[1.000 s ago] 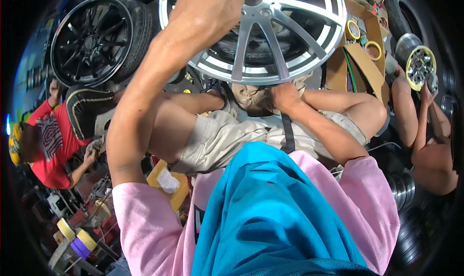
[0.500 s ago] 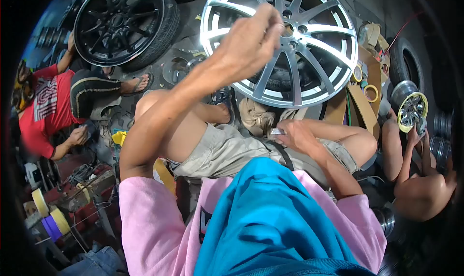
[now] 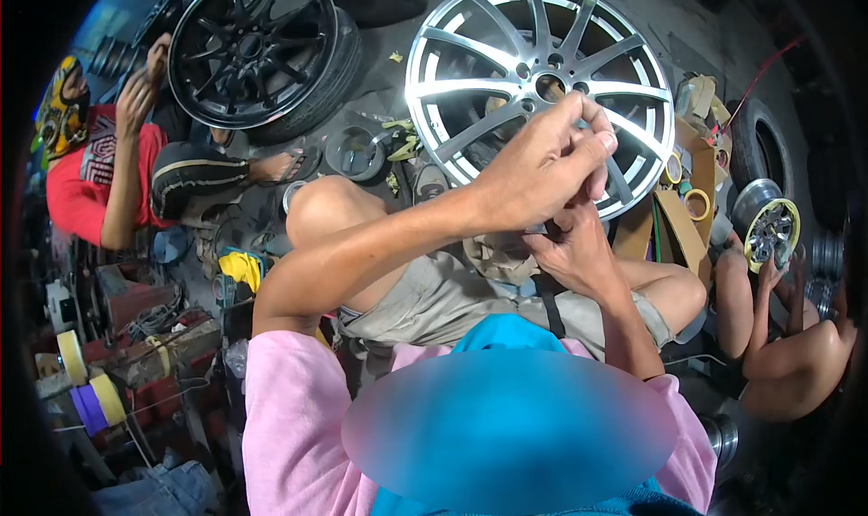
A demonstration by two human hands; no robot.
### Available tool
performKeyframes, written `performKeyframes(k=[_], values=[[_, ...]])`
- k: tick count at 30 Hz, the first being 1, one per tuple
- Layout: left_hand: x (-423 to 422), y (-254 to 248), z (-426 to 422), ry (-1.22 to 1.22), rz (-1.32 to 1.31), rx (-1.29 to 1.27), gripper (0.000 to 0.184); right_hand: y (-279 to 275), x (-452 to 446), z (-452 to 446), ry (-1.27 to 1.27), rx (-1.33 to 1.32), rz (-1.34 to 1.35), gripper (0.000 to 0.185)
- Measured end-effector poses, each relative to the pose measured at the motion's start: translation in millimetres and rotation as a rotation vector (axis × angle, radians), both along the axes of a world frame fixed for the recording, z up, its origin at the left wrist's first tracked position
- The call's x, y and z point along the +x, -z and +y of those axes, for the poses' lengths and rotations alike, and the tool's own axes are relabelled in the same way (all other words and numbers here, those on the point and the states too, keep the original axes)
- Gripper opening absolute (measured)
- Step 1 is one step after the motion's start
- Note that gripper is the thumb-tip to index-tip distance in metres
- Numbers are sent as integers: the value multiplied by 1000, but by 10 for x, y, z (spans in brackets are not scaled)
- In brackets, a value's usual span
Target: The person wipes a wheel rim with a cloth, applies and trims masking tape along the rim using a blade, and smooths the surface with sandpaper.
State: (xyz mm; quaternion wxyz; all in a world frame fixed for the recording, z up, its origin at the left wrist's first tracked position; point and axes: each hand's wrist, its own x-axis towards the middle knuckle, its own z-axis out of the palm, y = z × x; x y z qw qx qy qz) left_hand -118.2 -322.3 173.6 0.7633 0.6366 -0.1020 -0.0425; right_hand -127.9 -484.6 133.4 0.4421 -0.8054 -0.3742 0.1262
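Note:
My left hand (image 3: 547,163) reaches across to the near edge of a silver multi-spoke wheel rim (image 3: 499,89). Its fingers are curled in and pressed together; whatever they may hold is too small to make out. Just below it, close to or touching it, is my right hand (image 3: 583,255), with bent fingers partly hidden behind the left. The contents of the right hand's grip do not show. Both hands are above my lap, over the beige shorts (image 3: 425,303).
A black rim (image 3: 249,46) on a tyre lies far left, beside a person in a red shirt (image 3: 99,195). Cardboard (image 3: 683,231) with tape rolls stands right of the silver rim. Another person's hands hold a yellow-edged rim (image 3: 771,231) at far right. Tape rolls (image 3: 89,409) hang lower left.
My left hand has moved down and right from the silver rim's centre. My right hand has risen from my lap to meet it. The small pale object in it no longer shows.

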Motion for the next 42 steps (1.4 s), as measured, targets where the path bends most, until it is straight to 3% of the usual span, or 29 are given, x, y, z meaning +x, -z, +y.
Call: performKeyframes(k=[2, 3, 7, 10, 12, 16, 18, 25, 27, 30, 33, 40, 42], values=[[-68, 27, -3, 64, 40, -79, 20, 105, -31, 16, 47, 32, -104, 35], [-94, 23, -9, 64, 43, -91, 20, 109, -41, -13, 27, -60, 52, 40], [-123, 77, -35, 30, 29, -153, 20, 95, -29, 22, 20, -203, 232, 44], [-141, 67, -26, -17, 46, -204, 20, 131, -31, 59, 99, -92, 96, 35], [-125, 74, 2, -25, 98, -233, 19, 34, -5, 114, 139, -60, 400, 33], [-138, 26, 40, 1, 158, -326, 18, 270, -6, 87, 189, -25, 256, 28], [-157, -4, 35, 24, 201, -356, 17, 165, 10, 119, 171, 189, 350, 22], [-142, 16, -35, 22, 194, -387, 15, 147, 37, 91, 126, 168, 397, 12], [-124, 42, -68, -50, 150, -424, 20, 92, 21, 124, 180, 281, 578, 13], [-130, 31, -73, -83, 154, -362, 20, 90, 37, 99, 184, 240, 618, 15], [-139, -22, -32, -89, 154, -303, 20, 93, 10, 151, 167, 294, 497, 15], [-107, 83, -38, -164, 153, -374, 18, 223, 10, 207, 215, 333, 604, 15], [-97, 102, -78, -204, 102, -324, 19, 167, 13, 231, 255, 367, 456, 15]])
